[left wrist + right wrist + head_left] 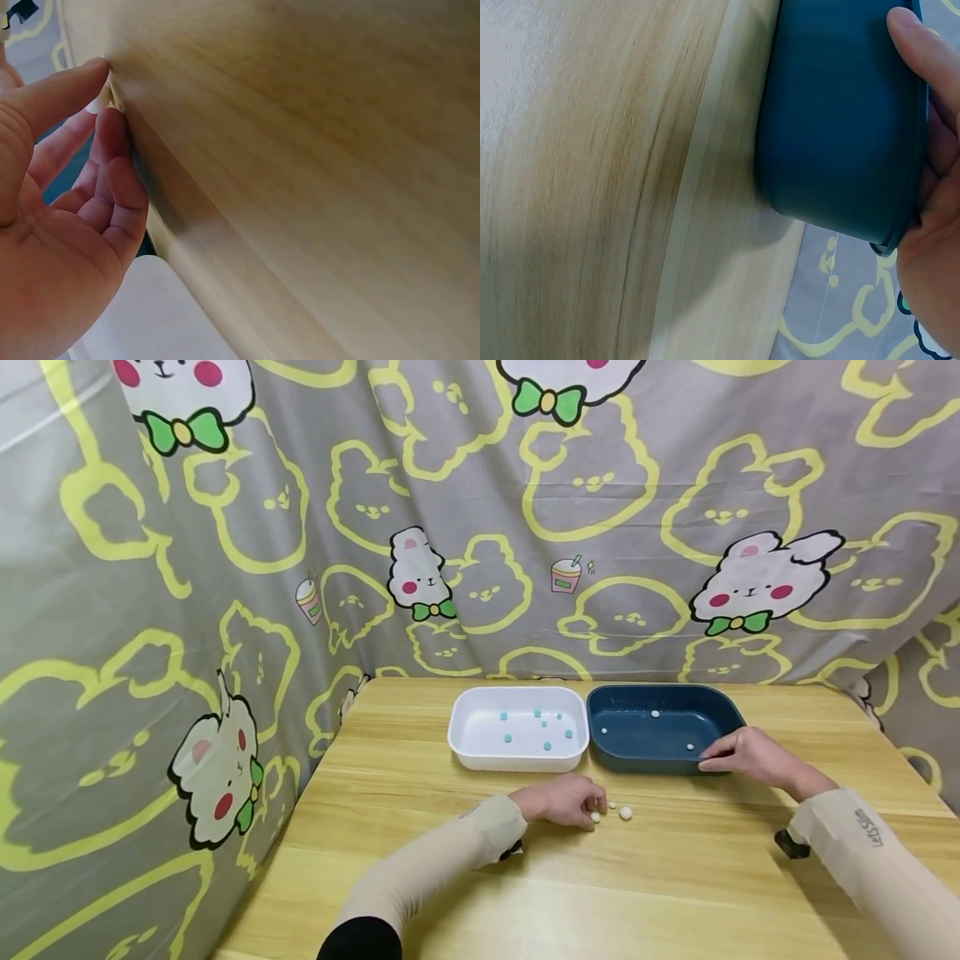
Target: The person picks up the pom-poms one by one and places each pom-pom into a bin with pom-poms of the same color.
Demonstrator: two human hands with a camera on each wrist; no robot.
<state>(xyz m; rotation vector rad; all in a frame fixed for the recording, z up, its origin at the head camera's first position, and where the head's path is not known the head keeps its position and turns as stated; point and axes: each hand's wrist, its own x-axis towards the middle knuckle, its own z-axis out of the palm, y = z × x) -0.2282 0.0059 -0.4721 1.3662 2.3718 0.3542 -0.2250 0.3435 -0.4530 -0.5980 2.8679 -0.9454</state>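
My left hand (564, 802) is low over the table, its thumb and fingertips around a small white ball (596, 817). In the left wrist view, that ball shows partly between the thumb and fingers of the left hand (75, 180). Just right of it lie a larger white ball (626, 813) and a tiny one (612, 805). My right hand (757, 758) grips the near right rim of a dark blue tub (637, 762), which holds several small white balls. The right wrist view shows the thumb outside the tub's wall (840, 127), with the fingers over the rim.
A white tub (517, 762) with several small light-blue balls (507, 738) stands against the dark blue tub's left side. Both stand on the wooden table (525, 902) near its back edge. A patterned grey curtain (480, 510) hangs behind and at the left.
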